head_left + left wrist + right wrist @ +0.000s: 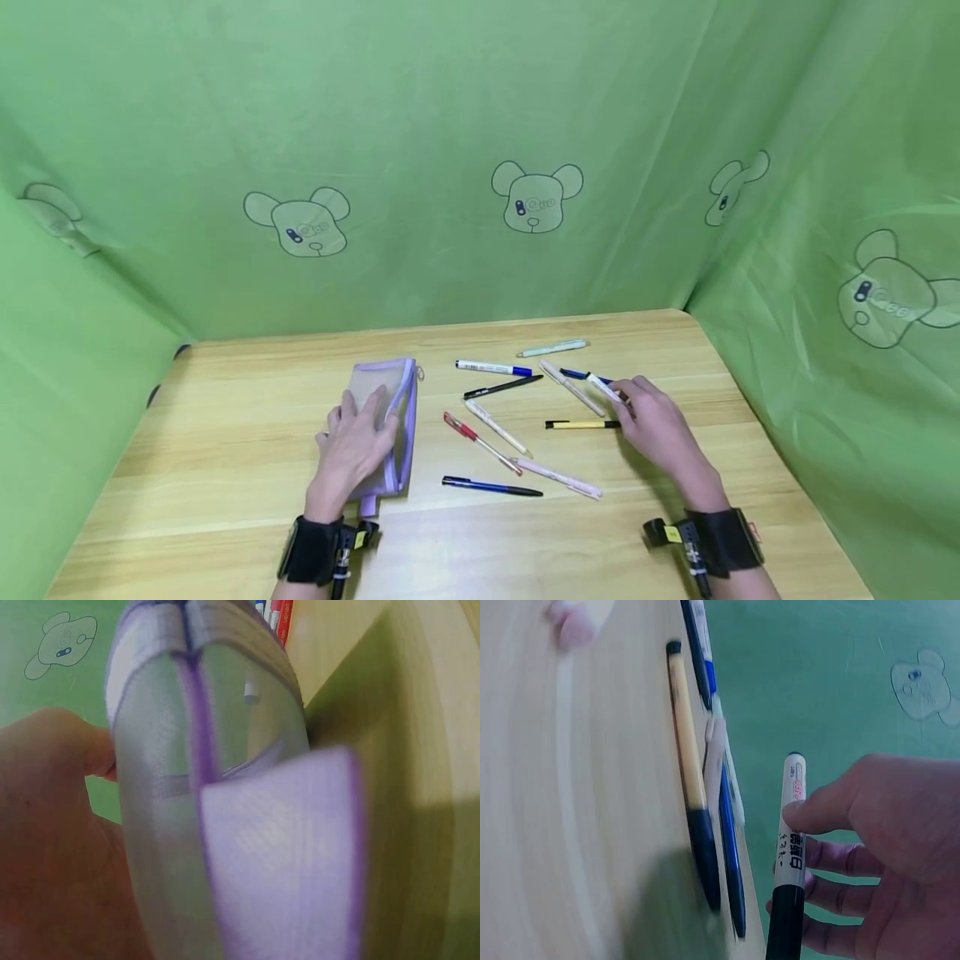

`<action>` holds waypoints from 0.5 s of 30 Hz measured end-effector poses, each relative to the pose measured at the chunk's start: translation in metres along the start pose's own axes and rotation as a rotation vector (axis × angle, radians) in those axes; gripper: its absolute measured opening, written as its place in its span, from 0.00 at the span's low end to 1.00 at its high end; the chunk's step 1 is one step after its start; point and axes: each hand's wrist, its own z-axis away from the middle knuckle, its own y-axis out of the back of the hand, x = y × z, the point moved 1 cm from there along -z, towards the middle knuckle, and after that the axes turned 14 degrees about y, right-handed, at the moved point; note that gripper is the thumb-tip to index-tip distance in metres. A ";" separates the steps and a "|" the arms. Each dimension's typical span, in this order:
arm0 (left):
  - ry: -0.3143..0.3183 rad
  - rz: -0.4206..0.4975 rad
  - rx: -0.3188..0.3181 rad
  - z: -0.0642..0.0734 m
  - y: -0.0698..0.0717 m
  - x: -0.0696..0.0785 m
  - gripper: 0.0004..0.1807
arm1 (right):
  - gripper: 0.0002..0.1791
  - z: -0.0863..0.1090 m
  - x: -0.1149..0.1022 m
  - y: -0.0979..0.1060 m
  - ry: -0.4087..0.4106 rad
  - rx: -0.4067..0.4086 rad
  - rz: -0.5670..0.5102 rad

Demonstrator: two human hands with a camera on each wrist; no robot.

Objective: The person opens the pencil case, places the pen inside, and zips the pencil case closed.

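My left hand [351, 450] rests with spread fingers on a lilac-edged, see-through mesh pencil case [370, 377] lying at the left of the pens. Its right side gapes, and a lilac tab [281, 855] fills much of the left wrist view. On the right, my right hand [662, 429] pinches a white marker [792, 847] with a black end between thumb and fingers, held off the table. Below that hand lies a yellow pen [581, 424] with black ends. A dark blue pen [574, 374] and a pale pen [572, 388] lie just left of the marker.
Scattered mid-table are a blue-capped marker [487, 367], a black pen [502, 387], a white pen [498, 428], a red pen [480, 442], a blue pen [491, 486], a pink pen [558, 477] and a light blue pen [553, 348]. Green cloth [420, 283] surrounds the wooden table [225, 450].
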 end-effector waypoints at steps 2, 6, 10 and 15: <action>-0.004 0.010 -0.004 0.001 0.000 0.000 0.35 | 0.15 -0.005 -0.007 -0.004 -0.011 -0.006 -0.020; -0.012 0.025 -0.006 0.002 0.000 0.000 0.35 | 0.16 -0.015 -0.020 -0.012 -0.036 -0.012 -0.074; -0.009 0.031 -0.019 0.001 0.001 0.000 0.35 | 0.16 -0.027 -0.035 -0.019 -0.047 -0.006 -0.128; -0.013 0.055 -0.032 0.001 0.003 0.001 0.34 | 0.16 -0.043 -0.052 -0.027 -0.026 0.003 -0.198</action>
